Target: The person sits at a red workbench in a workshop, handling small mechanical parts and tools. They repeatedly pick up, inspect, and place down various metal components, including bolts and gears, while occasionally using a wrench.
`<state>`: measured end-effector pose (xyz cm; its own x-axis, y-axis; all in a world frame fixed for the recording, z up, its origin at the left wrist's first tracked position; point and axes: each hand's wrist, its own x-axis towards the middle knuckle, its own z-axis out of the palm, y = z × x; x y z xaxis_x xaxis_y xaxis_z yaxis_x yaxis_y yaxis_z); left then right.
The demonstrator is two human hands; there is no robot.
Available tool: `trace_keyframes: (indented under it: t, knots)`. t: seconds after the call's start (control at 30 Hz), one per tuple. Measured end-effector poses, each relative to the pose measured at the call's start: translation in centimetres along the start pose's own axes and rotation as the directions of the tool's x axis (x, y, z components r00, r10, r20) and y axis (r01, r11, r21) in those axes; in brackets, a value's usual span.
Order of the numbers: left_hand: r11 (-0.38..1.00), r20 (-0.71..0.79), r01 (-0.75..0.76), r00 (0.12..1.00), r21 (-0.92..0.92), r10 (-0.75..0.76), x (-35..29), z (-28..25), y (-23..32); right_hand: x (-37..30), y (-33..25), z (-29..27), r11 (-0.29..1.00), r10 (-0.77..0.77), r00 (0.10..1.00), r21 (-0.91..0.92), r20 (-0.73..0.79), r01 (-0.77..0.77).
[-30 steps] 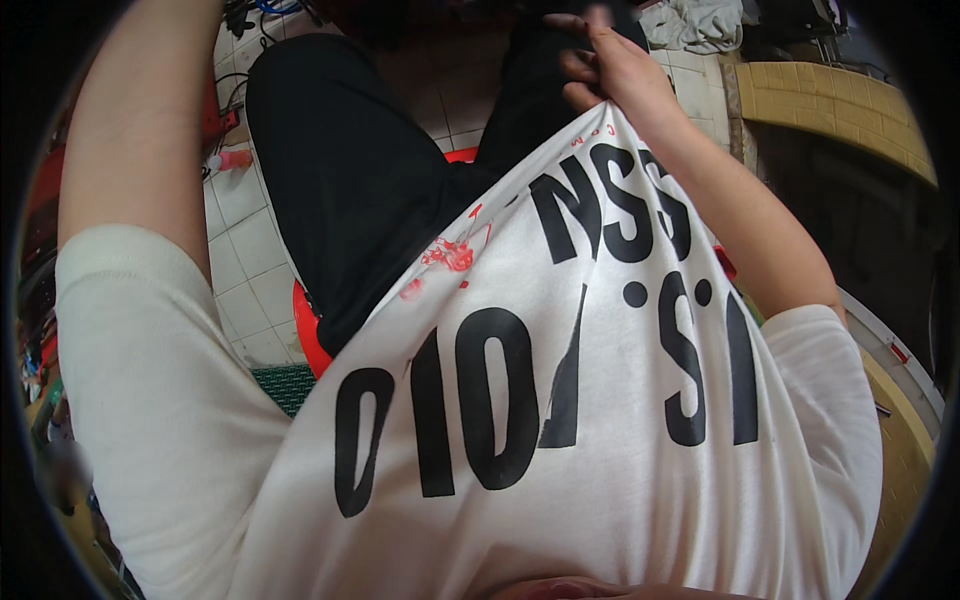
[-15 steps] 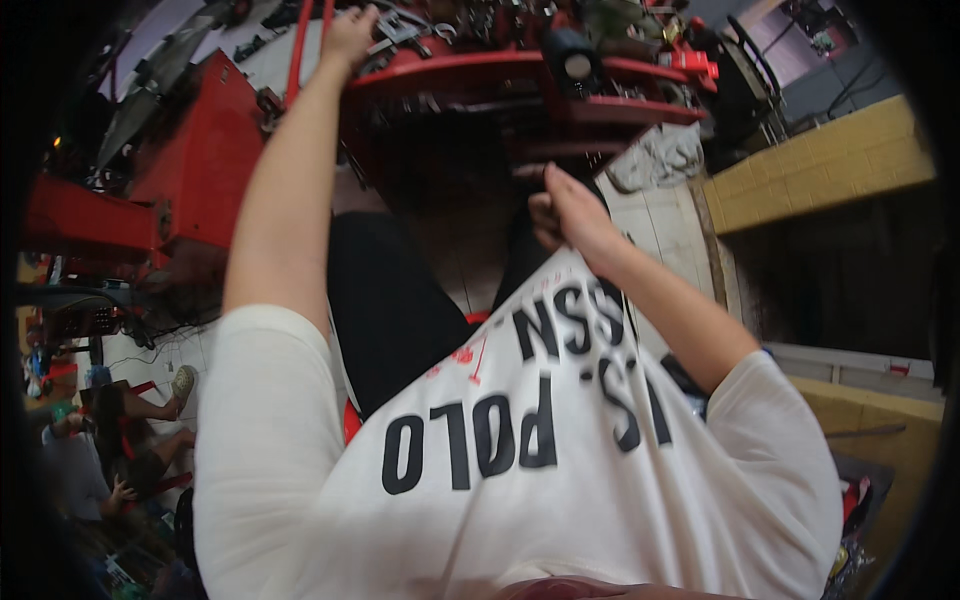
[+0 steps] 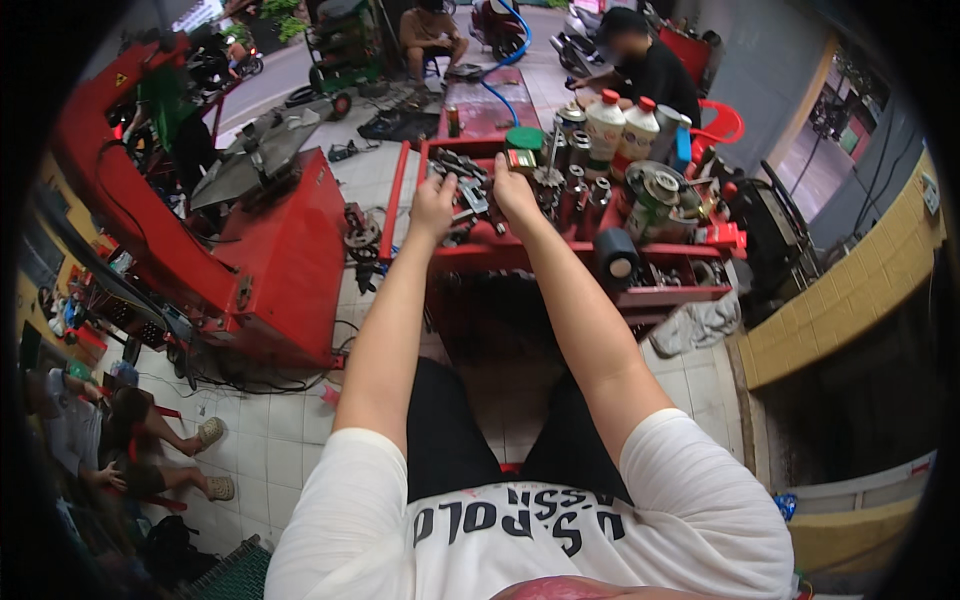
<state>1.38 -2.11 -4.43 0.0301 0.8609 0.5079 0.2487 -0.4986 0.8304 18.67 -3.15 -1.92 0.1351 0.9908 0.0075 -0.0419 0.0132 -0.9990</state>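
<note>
Both my arms reach forward over a red tool cart (image 3: 590, 250) crowded with metal parts. My left hand (image 3: 433, 210) is closed above the cart's left part, next to silvery metal tools (image 3: 470, 197); whatever is in its fingers, if anything, is hidden. A short way to its right is my right hand (image 3: 514, 195), thumb raised, its other fingers turned out of sight. Just beyond the right hand is a small green, red and yellow box (image 3: 521, 158); I cannot tell whether the hand touches it.
White bottles with red caps (image 3: 604, 130), cans and a dark cylinder (image 3: 616, 255) crowd the cart's right side. A big red machine (image 3: 280, 260) stands left. A person in black (image 3: 665, 80) sits beyond the cart. A grey cloth (image 3: 695, 325) hangs low right.
My view has tilted up. My right hand has moved from beside my shirt and lap to above the cart. My left hand remains over the cart, now close to the right one.
</note>
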Motion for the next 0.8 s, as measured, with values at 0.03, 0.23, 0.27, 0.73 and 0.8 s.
trace_keyframes:
  t: [0.03,0.23,0.27,0.73,0.8]
  knots:
    - [1.000,0.006,0.023,1.000,-0.019,-0.023,-0.2,-0.1,0.5,0.6,0.9,0.3,0.999,-0.037,0.999,0.041,0.024,0.036]
    - [0.995,0.012,-0.015,1.000,0.100,0.014,0.0,-0.9,-0.5,1.1,3.2,0.4,0.985,-0.093,0.968,0.165,0.232,0.055]
    - [0.995,-0.005,0.000,1.000,0.100,0.000,-0.2,-1.0,-1.0,0.7,3.0,0.5,0.977,-0.111,0.959,0.207,0.261,0.057]
    - [0.993,-0.050,0.046,0.998,0.111,-0.041,-0.6,-1.3,-0.8,-0.6,1.9,0.7,0.973,0.058,0.979,0.208,0.197,-0.099]
    - [0.990,-0.032,0.046,0.999,0.133,-0.042,-0.5,-1.2,-0.5,-0.7,1.4,0.8,0.954,0.162,0.976,0.231,0.148,-0.193]
